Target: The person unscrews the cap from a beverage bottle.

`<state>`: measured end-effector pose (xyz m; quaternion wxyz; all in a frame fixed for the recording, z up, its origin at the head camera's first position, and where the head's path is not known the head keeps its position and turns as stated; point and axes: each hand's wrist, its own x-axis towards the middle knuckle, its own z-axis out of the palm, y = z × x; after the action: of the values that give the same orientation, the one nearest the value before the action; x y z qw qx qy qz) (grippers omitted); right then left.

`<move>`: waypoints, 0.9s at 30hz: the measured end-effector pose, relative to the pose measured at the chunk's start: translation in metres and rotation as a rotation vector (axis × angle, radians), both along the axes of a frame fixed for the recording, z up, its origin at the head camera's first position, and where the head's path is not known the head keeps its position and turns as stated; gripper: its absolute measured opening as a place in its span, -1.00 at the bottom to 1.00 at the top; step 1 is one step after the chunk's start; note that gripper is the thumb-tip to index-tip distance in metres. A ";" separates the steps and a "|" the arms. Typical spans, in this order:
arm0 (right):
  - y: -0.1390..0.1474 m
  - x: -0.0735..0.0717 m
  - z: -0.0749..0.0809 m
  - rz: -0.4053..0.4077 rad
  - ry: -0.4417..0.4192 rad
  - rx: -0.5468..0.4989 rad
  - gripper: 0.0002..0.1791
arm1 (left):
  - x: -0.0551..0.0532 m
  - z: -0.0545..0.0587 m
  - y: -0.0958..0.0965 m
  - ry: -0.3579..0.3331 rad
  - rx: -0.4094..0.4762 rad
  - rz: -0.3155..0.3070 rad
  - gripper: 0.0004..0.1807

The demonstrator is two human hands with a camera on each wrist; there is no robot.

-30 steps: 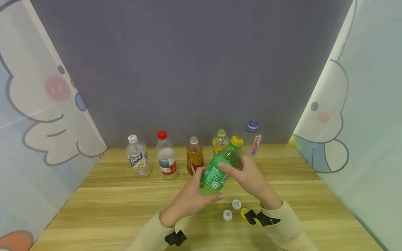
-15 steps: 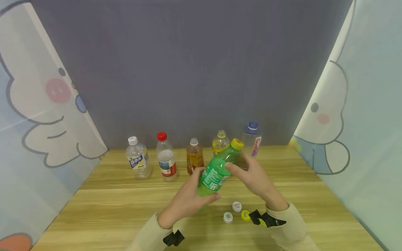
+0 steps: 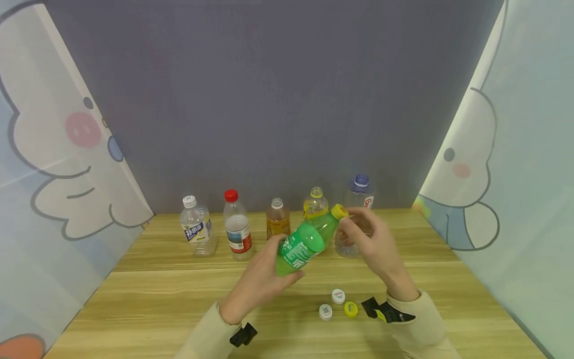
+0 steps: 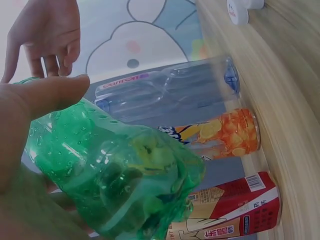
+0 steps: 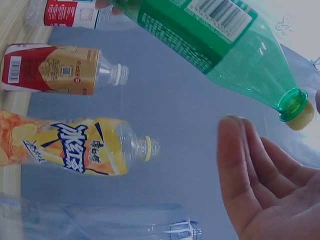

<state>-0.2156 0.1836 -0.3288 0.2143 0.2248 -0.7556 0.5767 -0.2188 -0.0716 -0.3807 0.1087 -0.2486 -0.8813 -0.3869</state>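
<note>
My left hand (image 3: 257, 279) grips the lower part of a green Sprite bottle (image 3: 305, 243) above the table, tilted with its neck up to the right. A yellow cap (image 5: 300, 116) sits on the bottle's mouth. My right hand (image 3: 376, 244) is just right of the neck, fingers and thumb near the cap. In the right wrist view its fingers (image 5: 232, 160) are fairly straight, with a gap between them and the cap. The bottle's wet, translucent base (image 4: 120, 170) fills much of the left wrist view.
Behind stand bottles: a white-capped one (image 3: 197, 232), a red-capped one (image 3: 237, 232), an uncapped red-and-gold-labelled one (image 3: 277, 222), an uncapped yellow-labelled one (image 5: 70, 145) and a large clear one (image 4: 165, 90). Two white caps (image 3: 325, 312) and a yellow cap (image 3: 351, 309) lie on the wooden table (image 3: 157, 309).
The green bottle has tipped further over and shifted slightly down and left at its base. My right hand has moved from the bottle's side to beside its cap.
</note>
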 end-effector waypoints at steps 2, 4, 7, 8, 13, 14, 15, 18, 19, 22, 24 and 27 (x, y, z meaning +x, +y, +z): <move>0.001 0.000 0.001 -0.032 0.014 -0.007 -0.75 | 0.000 -0.001 0.000 0.012 -0.014 0.002 -0.16; 0.003 0.001 0.001 -0.054 0.015 -0.016 -0.77 | 0.000 -0.001 -0.001 0.022 -0.024 0.003 -0.16; 0.005 0.001 0.002 -0.084 0.011 -0.021 -0.81 | -0.001 -0.002 -0.001 0.032 -0.037 0.004 -0.16; 0.005 0.002 0.003 -0.090 0.009 -0.022 -0.82 | -0.001 -0.002 -0.001 0.036 -0.040 0.004 -0.16; 0.006 0.003 0.004 -0.110 0.009 0.014 -0.87 | -0.002 -0.003 -0.001 0.078 -0.077 0.008 -0.15; 0.007 0.003 0.004 -0.117 0.006 0.027 -0.87 | -0.002 -0.003 -0.001 0.085 -0.085 0.010 -0.14; 0.007 0.003 0.004 -0.123 0.001 0.039 -0.88 | -0.003 -0.003 -0.001 0.096 -0.094 0.013 -0.15; 0.007 0.002 0.004 -0.142 -0.019 0.066 -0.86 | -0.003 -0.004 -0.002 0.114 -0.110 0.020 -0.15; 0.007 0.002 0.003 -0.146 -0.025 0.074 -0.85 | -0.004 -0.004 -0.002 0.119 -0.114 0.022 -0.15; 0.007 0.002 0.003 -0.152 -0.027 0.100 -0.84 | -0.004 -0.004 -0.002 0.132 -0.121 0.028 -0.16; 0.007 0.002 0.003 -0.147 -0.018 0.122 -0.85 | -0.004 -0.004 -0.002 0.148 -0.126 0.034 -0.16; 0.007 0.002 0.003 -0.135 -0.004 0.155 -0.86 | -0.004 -0.005 -0.002 0.166 -0.132 0.040 -0.16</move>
<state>-0.2135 0.1910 -0.3260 0.2331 0.1880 -0.8117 0.5014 -0.2224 -0.0735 -0.3853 0.1727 -0.2686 -0.8976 -0.3040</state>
